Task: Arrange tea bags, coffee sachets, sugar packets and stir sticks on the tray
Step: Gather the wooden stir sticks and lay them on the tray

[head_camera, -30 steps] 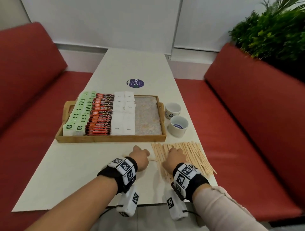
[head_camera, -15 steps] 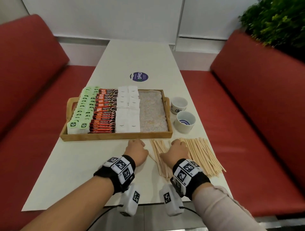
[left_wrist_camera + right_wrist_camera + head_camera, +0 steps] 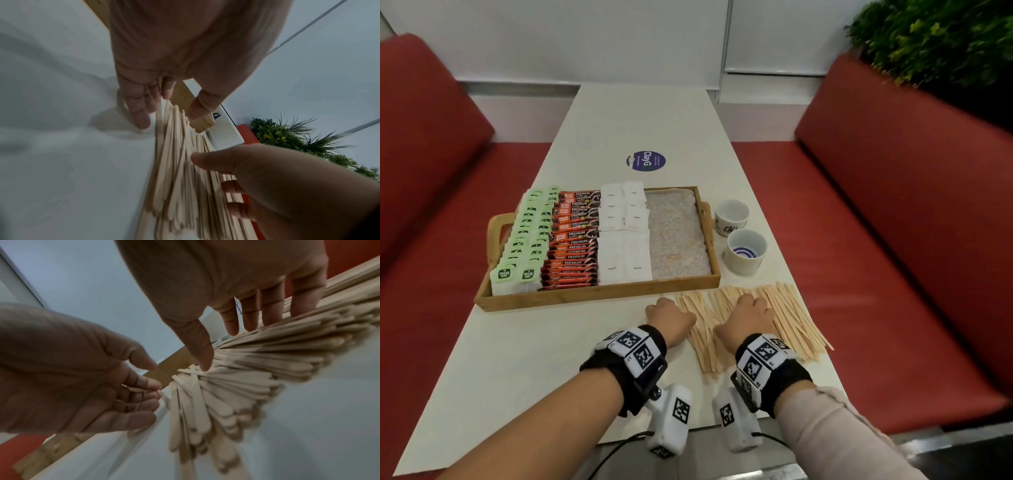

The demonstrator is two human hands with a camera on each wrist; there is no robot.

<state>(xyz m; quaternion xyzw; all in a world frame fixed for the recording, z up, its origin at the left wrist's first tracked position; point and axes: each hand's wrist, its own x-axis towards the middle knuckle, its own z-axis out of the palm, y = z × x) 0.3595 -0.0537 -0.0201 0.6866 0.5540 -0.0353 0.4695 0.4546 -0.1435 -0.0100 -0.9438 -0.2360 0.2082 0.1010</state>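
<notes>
The wooden tray [image 3: 599, 294] holds rows of green tea bags [image 3: 524, 240], orange coffee sachets [image 3: 573, 246] and white sugar packets [image 3: 625, 240]; its right section shows only a speckled mat [image 3: 678, 236]. Wooden stir sticks [image 3: 791, 315] lie fanned on the table in front of the tray's right end. My left hand [image 3: 669, 315] sits at the pile's left edge, fingers [image 3: 141, 113] loosely extended against the sticks [image 3: 176, 178]. My right hand [image 3: 751, 313] lies on the pile, its straight fingers [image 3: 271, 311] and thumb pressing on the sticks [image 3: 236, 386].
Two white cups [image 3: 731, 216] [image 3: 745, 251] stand right of the tray, just beyond the sticks. A round blue sticker [image 3: 645, 161] lies further up the table. Red benches [image 3: 893, 240] flank the table, with a plant [image 3: 935, 41] behind the right one.
Both hands have crept forward toward the tray along the stick pile. The left hand has closed in on the pile's left edge. The head view has shifted.
</notes>
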